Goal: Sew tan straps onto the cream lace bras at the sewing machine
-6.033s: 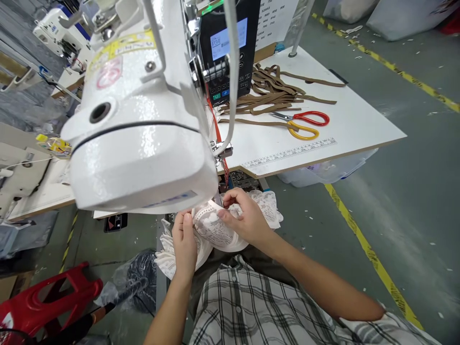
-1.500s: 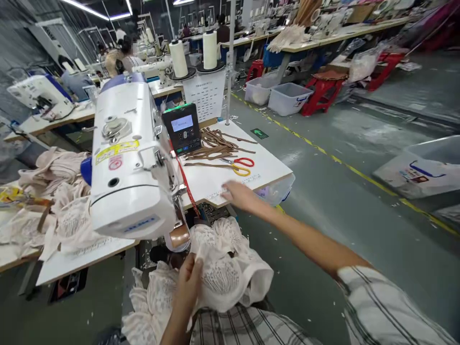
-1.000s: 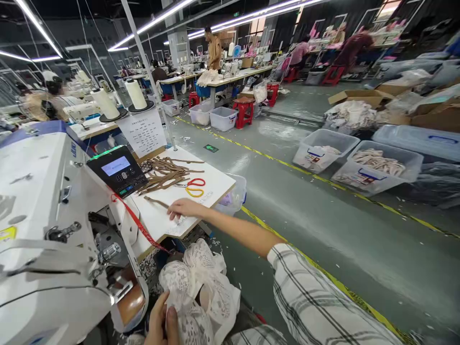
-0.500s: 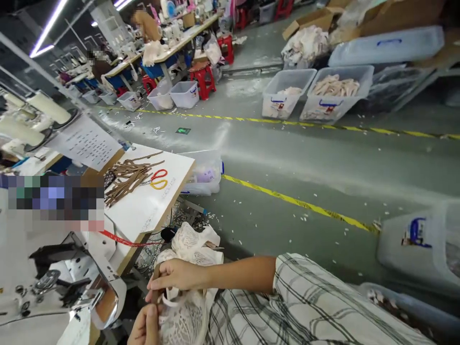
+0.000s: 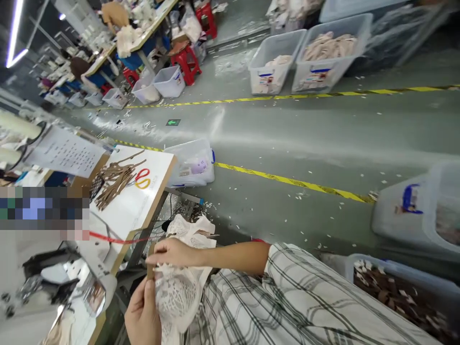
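A white lace garment (image 5: pixel 181 287) lies bunched on my lap beside the sewing machine (image 5: pixel 46 287). My right hand (image 5: pixel 174 253) rests on its top edge, fingers closed on a short brown strap (image 5: pixel 151 261) laid against the lace. My left hand (image 5: pixel 143 314) grips the lace from below, thumb on the strap's lower end. More lace (image 5: pixel 192 229) hangs beyond my hands. On the white side table (image 5: pixel 132 206) lie a heap of brown straps (image 5: pixel 113 179) and red and yellow scissors (image 5: pixel 143 178).
A clear bin (image 5: pixel 192 163) sits under the side table. Bins of fabric (image 5: pixel 312 52) line the far side of a yellow floor line (image 5: pixel 287 179). More bins (image 5: pixel 413 220) stand at my right. Red stools (image 5: pixel 187 60) and work tables fill the background.
My right hand reached to the side table, took a brown strap and came back to the lace on my lap. My view has swung right, away from the machine.
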`<state>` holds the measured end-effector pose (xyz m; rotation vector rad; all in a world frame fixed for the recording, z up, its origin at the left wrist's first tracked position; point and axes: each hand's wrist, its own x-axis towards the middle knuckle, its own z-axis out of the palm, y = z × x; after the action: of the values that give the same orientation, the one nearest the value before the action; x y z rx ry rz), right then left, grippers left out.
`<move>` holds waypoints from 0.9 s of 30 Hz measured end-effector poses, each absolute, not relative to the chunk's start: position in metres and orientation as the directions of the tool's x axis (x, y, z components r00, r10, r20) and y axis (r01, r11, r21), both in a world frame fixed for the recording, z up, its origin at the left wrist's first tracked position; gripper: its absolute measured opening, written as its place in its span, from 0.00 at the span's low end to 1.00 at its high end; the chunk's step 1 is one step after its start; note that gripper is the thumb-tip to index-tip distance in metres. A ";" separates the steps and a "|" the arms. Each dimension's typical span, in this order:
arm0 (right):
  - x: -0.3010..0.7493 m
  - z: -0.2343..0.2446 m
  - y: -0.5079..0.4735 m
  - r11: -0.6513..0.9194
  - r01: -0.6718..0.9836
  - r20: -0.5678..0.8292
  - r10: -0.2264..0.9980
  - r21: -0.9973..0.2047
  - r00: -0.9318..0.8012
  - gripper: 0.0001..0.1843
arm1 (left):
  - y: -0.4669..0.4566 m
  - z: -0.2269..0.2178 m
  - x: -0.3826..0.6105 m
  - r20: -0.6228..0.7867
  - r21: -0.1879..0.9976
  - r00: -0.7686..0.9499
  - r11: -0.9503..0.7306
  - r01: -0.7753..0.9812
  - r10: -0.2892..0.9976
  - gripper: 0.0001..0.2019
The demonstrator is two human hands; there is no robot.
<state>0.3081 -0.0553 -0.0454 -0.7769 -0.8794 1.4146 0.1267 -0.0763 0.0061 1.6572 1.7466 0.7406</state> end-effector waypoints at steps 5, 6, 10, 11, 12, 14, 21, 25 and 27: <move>0.291 -0.024 -0.035 -0.017 -0.404 0.010 0.998 -0.915 -0.065 0.09 | -0.059 0.033 0.093 0.371 0.596 0.138 -0.350 0.723 0.918 0.14; 0.284 -0.021 -0.025 -0.026 -0.385 0.015 0.994 -0.923 -0.104 0.09 | -0.050 0.035 0.080 0.455 0.532 0.162 -0.413 0.739 0.875 0.12; 0.243 -0.011 0.020 -0.060 -0.259 0.005 0.970 -0.964 -0.245 0.07 | -0.015 0.027 0.028 0.571 0.368 0.086 -0.349 0.862 0.816 0.12; 0.231 -0.010 0.030 -0.055 -0.210 0.004 0.963 -0.976 -0.271 0.07 | -0.009 0.022 0.019 0.545 0.363 0.058 -0.298 0.883 0.836 0.13; 0.218 -0.009 0.039 -0.044 -0.159 0.004 0.956 -0.986 -0.292 0.08 | -0.006 0.018 0.011 0.513 0.369 0.025 -0.247 0.896 0.858 0.13; 0.196 -0.009 0.056 -0.015 -0.063 0.006 0.948 -0.998 -0.318 0.10 | -0.003 0.012 0.001 0.446 0.410 -0.034 -0.171 0.896 0.894 0.13; 0.156 -0.010 0.108 0.139 0.237 0.061 0.949 -0.962 -0.309 0.14 | 0.003 0.003 -0.031 0.126 0.697 -0.026 -0.070 0.713 0.992 0.16; 0.146 -0.006 0.123 0.285 0.281 0.197 0.933 -0.916 -0.301 0.11 | 0.008 0.000 -0.048 -0.074 0.793 0.108 -0.007 0.609 0.991 0.20; 0.140 -0.006 0.128 0.355 0.288 0.257 0.909 -0.890 -0.328 0.08 | 0.007 0.001 -0.047 -0.109 0.821 0.099 0.033 0.569 0.989 0.20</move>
<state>0.1404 0.1283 -0.0058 -1.0530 -1.8136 0.9745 -0.0474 0.0073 0.0006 1.6291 1.5622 0.7090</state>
